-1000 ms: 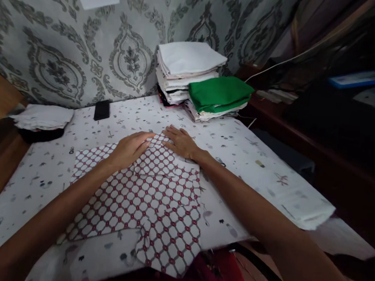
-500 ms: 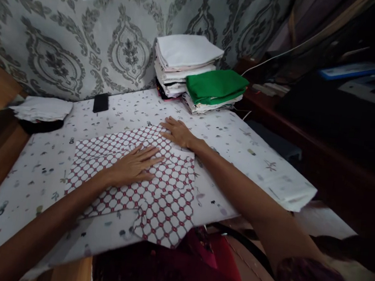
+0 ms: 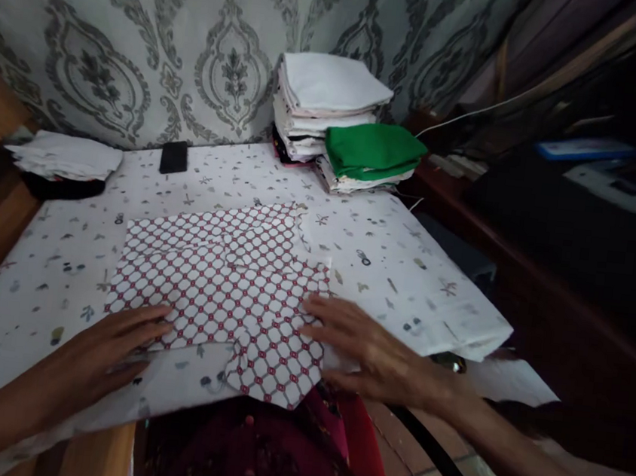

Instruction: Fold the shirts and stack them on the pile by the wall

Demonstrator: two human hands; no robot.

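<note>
A cut piece of white fabric with a red lattice pattern (image 3: 222, 281) lies flat on the cloth-covered table (image 3: 405, 277). My left hand (image 3: 105, 348) rests open at the fabric's near left edge, fingers stretched toward it. Flat on the near right edge, by the table's front, lies my right hand (image 3: 369, 345), open with its fingers spread and the fingertips touching the patterned fabric. A tab of the fabric (image 3: 275, 370) hangs over the table's front edge between my hands.
A stack of folded white cloths (image 3: 323, 106) and a folded green cloth (image 3: 373, 149) stand at the back by the patterned wall. A black phone (image 3: 173, 156) lies at the back. Crumpled white cloth (image 3: 65, 157) sits at the far left. Dark furniture fills the right.
Both hands have slid from the fabric's far edge back toward me, the left to the near left edge, the right to the near right edge. The fabric lies flatter.
</note>
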